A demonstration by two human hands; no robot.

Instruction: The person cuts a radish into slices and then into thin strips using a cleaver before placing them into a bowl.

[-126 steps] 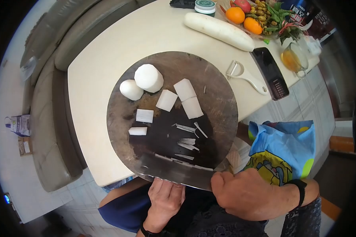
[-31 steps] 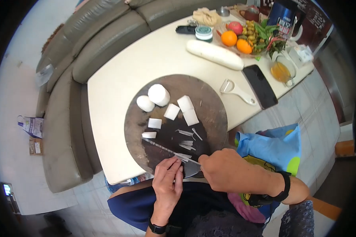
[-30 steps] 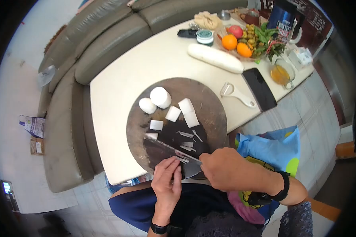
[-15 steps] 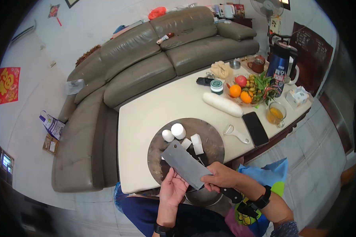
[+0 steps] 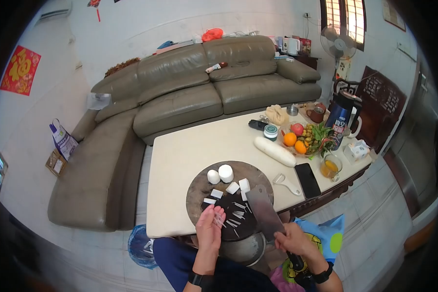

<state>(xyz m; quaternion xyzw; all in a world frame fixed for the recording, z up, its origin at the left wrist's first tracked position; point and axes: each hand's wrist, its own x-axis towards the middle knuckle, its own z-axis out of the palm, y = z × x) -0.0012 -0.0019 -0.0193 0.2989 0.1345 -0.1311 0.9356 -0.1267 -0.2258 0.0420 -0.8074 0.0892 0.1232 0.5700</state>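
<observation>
On the round dark chopping board [image 5: 195,194] lie two thick white radish chunks [image 5: 225,173], smaller white blocks [image 5: 232,188] and several thin white strips [image 5: 238,214]. My right hand [image 5: 295,238] grips a cleaver [image 5: 267,211] by its black handle, its broad blade over the board's right edge. My left hand [image 5: 210,225], at the board's lower left edge, has its palm turned up and fingers curled around a few thin white strips [image 5: 219,221]. Below the board, between my knees, is a metal bowl [image 5: 246,248].
A whole white radish [image 5: 274,151], a peeler [image 5: 287,184], a black phone [image 5: 307,180], a fruit bowl [image 5: 301,138], a glass cup [image 5: 330,166] and a blue flask [image 5: 339,117] are on the cream table [image 5: 173,160]. A sofa [image 5: 180,104] stands behind.
The cleaver has moved right, away from my left hand, uncovering the thin strips on the board. Strips now show in my left hand. The view has tilted up.
</observation>
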